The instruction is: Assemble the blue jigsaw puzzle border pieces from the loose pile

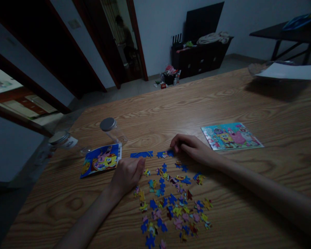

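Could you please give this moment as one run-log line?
left hand: curled beside left blue strip | right hand: at right end of right blue strip | strips: apart | loose puzzle pieces: scattered on table

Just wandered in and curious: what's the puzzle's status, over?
Left hand beside the left blue strip, grip unclear. Right hand at the right strip's right end. Loose pieces scattered on the strips' near side; picture card close by the left hand.

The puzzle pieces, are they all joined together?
No, many puzzle pieces lie loose and scattered on the wooden table.
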`<act>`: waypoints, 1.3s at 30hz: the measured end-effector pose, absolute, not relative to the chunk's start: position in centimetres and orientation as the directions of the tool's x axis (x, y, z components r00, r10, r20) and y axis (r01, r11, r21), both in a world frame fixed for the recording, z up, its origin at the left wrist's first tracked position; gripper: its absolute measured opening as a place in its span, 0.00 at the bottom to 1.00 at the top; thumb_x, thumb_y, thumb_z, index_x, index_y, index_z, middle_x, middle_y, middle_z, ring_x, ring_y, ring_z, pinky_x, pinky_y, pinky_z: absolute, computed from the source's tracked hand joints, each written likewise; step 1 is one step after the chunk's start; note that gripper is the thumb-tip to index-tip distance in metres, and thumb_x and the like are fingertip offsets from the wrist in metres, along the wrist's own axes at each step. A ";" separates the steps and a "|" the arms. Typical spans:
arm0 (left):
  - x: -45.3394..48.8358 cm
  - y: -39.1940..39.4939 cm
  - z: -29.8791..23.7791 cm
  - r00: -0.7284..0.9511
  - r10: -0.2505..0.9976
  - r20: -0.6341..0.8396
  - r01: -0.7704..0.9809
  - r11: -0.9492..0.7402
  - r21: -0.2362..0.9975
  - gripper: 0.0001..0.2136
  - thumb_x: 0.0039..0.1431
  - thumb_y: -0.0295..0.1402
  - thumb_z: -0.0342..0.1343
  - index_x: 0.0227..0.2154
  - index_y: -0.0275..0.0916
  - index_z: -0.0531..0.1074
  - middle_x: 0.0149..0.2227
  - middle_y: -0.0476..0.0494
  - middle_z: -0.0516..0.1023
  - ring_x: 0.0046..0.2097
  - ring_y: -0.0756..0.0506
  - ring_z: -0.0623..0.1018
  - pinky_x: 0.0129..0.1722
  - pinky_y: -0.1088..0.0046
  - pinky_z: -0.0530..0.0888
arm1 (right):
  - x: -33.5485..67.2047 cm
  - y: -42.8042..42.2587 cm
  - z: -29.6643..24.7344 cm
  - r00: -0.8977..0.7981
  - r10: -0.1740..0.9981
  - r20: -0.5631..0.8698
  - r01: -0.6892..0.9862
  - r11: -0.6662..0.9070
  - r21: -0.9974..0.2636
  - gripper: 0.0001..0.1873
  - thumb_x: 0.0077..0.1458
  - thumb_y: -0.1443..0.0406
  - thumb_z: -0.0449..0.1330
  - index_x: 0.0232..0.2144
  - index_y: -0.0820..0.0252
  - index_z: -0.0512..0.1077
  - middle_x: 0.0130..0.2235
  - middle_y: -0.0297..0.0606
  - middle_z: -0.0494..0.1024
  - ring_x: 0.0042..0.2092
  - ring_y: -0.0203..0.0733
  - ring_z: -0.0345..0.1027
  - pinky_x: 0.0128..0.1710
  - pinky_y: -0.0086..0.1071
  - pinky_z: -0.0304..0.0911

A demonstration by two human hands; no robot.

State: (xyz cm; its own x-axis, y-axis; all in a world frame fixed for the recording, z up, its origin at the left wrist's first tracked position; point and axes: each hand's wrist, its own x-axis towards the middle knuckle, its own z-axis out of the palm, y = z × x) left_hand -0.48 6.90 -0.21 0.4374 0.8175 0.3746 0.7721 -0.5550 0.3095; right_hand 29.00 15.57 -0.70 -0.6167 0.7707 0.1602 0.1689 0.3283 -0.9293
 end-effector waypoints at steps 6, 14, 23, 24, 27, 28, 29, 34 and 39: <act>-0.5 6.8 -0.1 0.435 0.823 0.365 0.776 -0.548 0.312 0.26 0.80 0.33 0.37 0.23 0.41 0.66 0.19 0.50 0.73 0.21 0.48 0.75 0.27 0.71 0.65 | 29.1 15.6 -1.0 -0.623 0.765 0.164 0.162 0.331 -0.930 0.17 0.58 0.76 0.50 0.40 0.57 0.74 0.35 0.33 0.77 0.38 0.40 0.71 0.40 0.34 0.63; -0.5 6.9 -0.2 0.438 0.817 0.375 0.772 -0.556 0.309 0.26 0.80 0.35 0.37 0.23 0.41 0.67 0.20 0.50 0.73 0.21 0.48 0.74 0.26 0.70 0.64 | 29.1 15.6 -0.8 -0.622 0.766 0.162 0.172 0.335 -0.926 0.16 0.60 0.75 0.50 0.41 0.56 0.74 0.34 0.33 0.77 0.38 0.41 0.72 0.40 0.34 0.64; -0.5 6.9 -0.2 0.433 0.819 0.376 0.779 -0.550 0.302 0.27 0.80 0.35 0.36 0.22 0.41 0.67 0.19 0.50 0.73 0.21 0.48 0.74 0.26 0.71 0.65 | 29.1 15.7 -0.8 -0.624 0.762 0.172 0.167 0.345 -0.924 0.17 0.57 0.76 0.50 0.41 0.57 0.75 0.35 0.34 0.78 0.39 0.42 0.72 0.42 0.35 0.63; -0.5 6.9 -0.2 0.433 0.819 0.377 0.779 -0.550 0.300 0.27 0.80 0.35 0.36 0.22 0.41 0.67 0.19 0.50 0.73 0.21 0.48 0.74 0.26 0.71 0.65 | 29.1 15.7 -0.8 -0.624 0.763 0.171 0.167 0.344 -0.924 0.17 0.57 0.76 0.50 0.41 0.57 0.74 0.35 0.34 0.78 0.39 0.42 0.72 0.42 0.35 0.64; -0.5 6.8 -0.3 0.434 0.818 0.378 0.779 -0.551 0.299 0.27 0.80 0.35 0.36 0.22 0.41 0.67 0.19 0.50 0.73 0.21 0.48 0.75 0.26 0.71 0.65 | 29.1 15.7 -0.9 -0.624 0.764 0.165 0.171 0.340 -0.925 0.17 0.57 0.76 0.50 0.41 0.57 0.74 0.35 0.34 0.78 0.39 0.42 0.72 0.42 0.35 0.64; -0.5 6.8 -0.3 0.435 0.818 0.376 0.778 -0.552 0.300 0.27 0.80 0.35 0.36 0.23 0.41 0.67 0.19 0.50 0.73 0.21 0.48 0.75 0.26 0.71 0.65 | 29.1 15.7 -0.9 -0.624 0.764 0.163 0.173 0.339 -0.925 0.17 0.58 0.75 0.50 0.41 0.57 0.74 0.35 0.34 0.78 0.38 0.41 0.72 0.41 0.35 0.64; -0.5 6.8 -0.3 0.436 0.819 0.374 0.778 -0.551 0.301 0.27 0.80 0.35 0.36 0.23 0.41 0.67 0.20 0.50 0.73 0.21 0.48 0.75 0.26 0.71 0.65 | 29.1 15.7 -0.8 -0.624 0.764 0.162 0.175 0.338 -0.925 0.16 0.58 0.75 0.50 0.41 0.57 0.74 0.35 0.34 0.77 0.38 0.41 0.72 0.41 0.35 0.64; -0.6 6.9 -0.2 0.430 0.824 0.368 0.782 -0.544 0.304 0.27 0.80 0.35 0.36 0.23 0.41 0.67 0.20 0.49 0.73 0.21 0.48 0.74 0.26 0.71 0.65 | 28.9 15.6 -0.6 -0.616 0.772 0.155 0.186 0.334 -0.924 0.16 0.59 0.75 0.50 0.40 0.57 0.75 0.34 0.34 0.77 0.38 0.41 0.72 0.40 0.35 0.63; -0.6 6.9 -0.2 0.434 0.824 0.363 0.779 -0.546 0.309 0.27 0.81 0.36 0.35 0.23 0.41 0.66 0.19 0.49 0.73 0.21 0.48 0.74 0.25 0.71 0.65 | 28.9 15.6 -0.6 -0.618 0.771 0.156 0.182 0.334 -0.925 0.16 0.59 0.75 0.50 0.40 0.57 0.75 0.34 0.34 0.77 0.37 0.41 0.71 0.40 0.34 0.63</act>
